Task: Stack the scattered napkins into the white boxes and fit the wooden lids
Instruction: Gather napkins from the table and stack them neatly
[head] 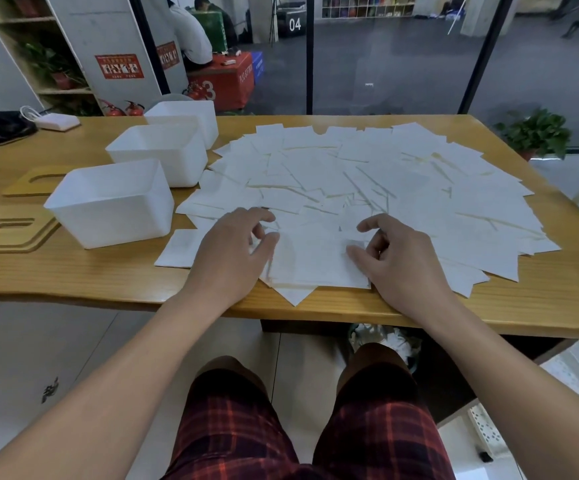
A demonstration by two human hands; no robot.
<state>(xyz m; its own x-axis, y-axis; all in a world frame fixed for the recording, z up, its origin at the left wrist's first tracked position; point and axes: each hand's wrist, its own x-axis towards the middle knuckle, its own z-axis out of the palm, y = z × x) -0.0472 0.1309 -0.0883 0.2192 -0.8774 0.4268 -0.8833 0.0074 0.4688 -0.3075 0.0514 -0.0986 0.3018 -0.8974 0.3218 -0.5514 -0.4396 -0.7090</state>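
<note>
While both hands hover low over the near edge of the spread, nothing has gone into a box yet: the thin square white paper napkins (367, 188) lie fanned and overlapping across most of the light wooden desk (73, 271), from just beside the boxes out to the right edge. The left hand (232, 251) has its fingers loosely curled with the thumb touching the top sheet, and the right hand (395, 254) is curled likewise, fingertips on the same near sheets; neither plainly pinches anything, so I would call both relaxed and apart.

These sheets look very light, limp and easy to crease, and they probably slide freely on one another. Lifting 1 by a corner would likely let it droop, so gathering a small pile between flat palms from opposite edges and squaring it on the desk seems the surer hold.

3 white rectangular plastic boxes (115, 202) stand in a row at the left, open. 2 flat wooden lids with oval slots (11, 233) lie on the desk just left of them, the nearer touching the nearest box; a third lid is not visible.
</note>
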